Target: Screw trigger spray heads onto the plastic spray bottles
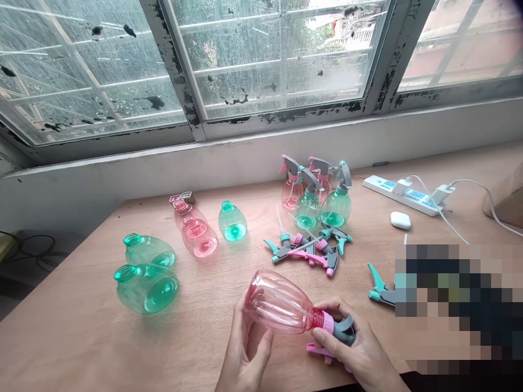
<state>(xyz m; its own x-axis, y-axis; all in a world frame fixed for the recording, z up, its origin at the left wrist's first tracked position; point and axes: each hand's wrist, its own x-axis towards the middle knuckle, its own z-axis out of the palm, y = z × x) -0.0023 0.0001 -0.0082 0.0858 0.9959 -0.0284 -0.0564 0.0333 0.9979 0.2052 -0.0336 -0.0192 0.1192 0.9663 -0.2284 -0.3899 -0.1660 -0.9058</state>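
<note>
A clear pink spray bottle [280, 302] lies tilted on its side between my hands, its base toward the upper left. My left hand [247, 351] cups the base end, thumb beneath it. The fingers of my right hand [351, 340] close around the grey-and-pink spray head [343, 330], whose pink collar sits at the bottle's neck. How far the collar is threaded on, I cannot tell. Under that hand a pink trigger [321, 350] shows, partly covered. Just beyond the bottle lies a pile of loose spray heads [312, 250], teal and pink, with thin tubes.
Green bottles without heads [147, 288] lie at left, near pink ones [199, 237] and another green one [232, 220]. Bottles with heads [307, 209] stand by the window wall. A power strip [402, 195], white case [400, 220] and teal spray head [379, 286] are at right, beside a pixelated patch.
</note>
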